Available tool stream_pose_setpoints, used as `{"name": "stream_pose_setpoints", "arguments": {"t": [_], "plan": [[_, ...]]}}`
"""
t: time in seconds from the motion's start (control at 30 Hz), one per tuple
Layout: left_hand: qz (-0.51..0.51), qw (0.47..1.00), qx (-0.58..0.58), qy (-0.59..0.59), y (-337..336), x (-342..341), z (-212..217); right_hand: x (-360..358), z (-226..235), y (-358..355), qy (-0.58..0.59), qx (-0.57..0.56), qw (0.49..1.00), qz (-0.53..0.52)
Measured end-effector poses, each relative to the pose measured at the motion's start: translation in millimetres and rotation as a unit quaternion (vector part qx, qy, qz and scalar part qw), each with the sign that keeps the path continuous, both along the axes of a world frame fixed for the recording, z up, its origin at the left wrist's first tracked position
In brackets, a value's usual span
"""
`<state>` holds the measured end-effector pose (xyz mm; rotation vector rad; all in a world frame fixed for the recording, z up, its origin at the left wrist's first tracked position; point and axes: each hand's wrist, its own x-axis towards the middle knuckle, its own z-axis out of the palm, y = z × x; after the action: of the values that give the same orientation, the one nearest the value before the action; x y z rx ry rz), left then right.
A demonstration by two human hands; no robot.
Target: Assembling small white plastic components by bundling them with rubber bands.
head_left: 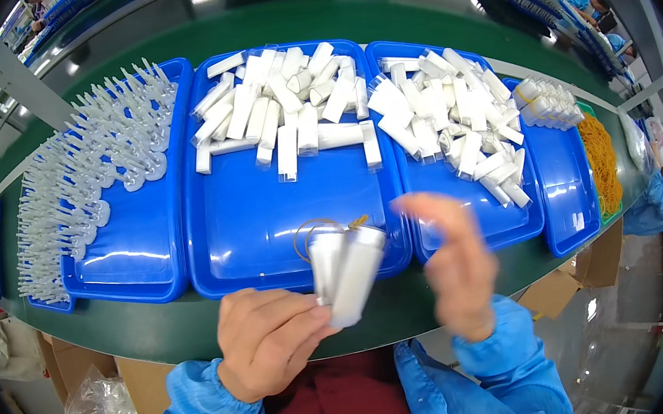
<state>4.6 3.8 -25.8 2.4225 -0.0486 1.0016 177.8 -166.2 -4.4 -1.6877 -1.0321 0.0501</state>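
Note:
My left hand (269,337) is closed on a small bunch of white tubes in clear sleeves (355,274), which tilts up to the right over the table's front edge. A yellow rubber band (302,239) loops out at the far end of the bunch; whether it goes all the way round I cannot tell. To the right, apart from the bunch, my right hand (461,266) is blurred by motion. One of its fingers reaches up and left, and no object shows in it. Similar white sleeved tubes (283,102) lie heaped in the middle blue tray (291,211).
At left, a blue tray (136,254) bears rows of upright translucent nozzle-like pieces (89,161). Another blue tray (473,228) holds more white tubes. Farther right are banded bundles (548,100) in a narrow tray and a green tray of yellow rubber bands (601,164). Cardboard boxes stand below.

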Motion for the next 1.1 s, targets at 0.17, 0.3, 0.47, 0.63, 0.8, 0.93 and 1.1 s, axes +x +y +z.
{"name": "stream_pose_setpoints", "arguments": {"t": [0.17,0.3,0.47,0.63,0.8,0.93,1.1], "plan": [[0.061,0.996,0.055,0.031,11.8,-8.3,5.3,78.2,-8.5,-90.6,-0.188,-0.248,0.912,-0.266],[0.052,0.994,0.040,0.093,9.6,-10.0,1.6,72.4,-15.8,-91.4,-0.174,-0.345,0.892,-0.237],[0.059,0.993,0.045,0.095,5.1,-6.9,0.1,49.4,-16.7,-45.9,-0.188,-0.305,0.928,-0.102],[0.027,0.996,0.047,0.076,12.5,-12.6,-6.9,55.0,16.1,-36.2,-0.242,-0.388,0.889,0.022],[-0.009,0.996,0.044,0.078,10.4,-15.0,1.4,40.5,24.1,-13.1,-0.074,-0.247,0.966,-0.018],[-0.043,0.996,0.034,0.076,-3.9,-15.0,16.7,0.7,15.4,23.0,0.323,0.063,0.943,0.039],[-0.064,0.995,0.020,0.078,-5.2,-14.4,20.3,-12.4,6.6,41.0,0.367,0.010,0.926,0.092]]}}
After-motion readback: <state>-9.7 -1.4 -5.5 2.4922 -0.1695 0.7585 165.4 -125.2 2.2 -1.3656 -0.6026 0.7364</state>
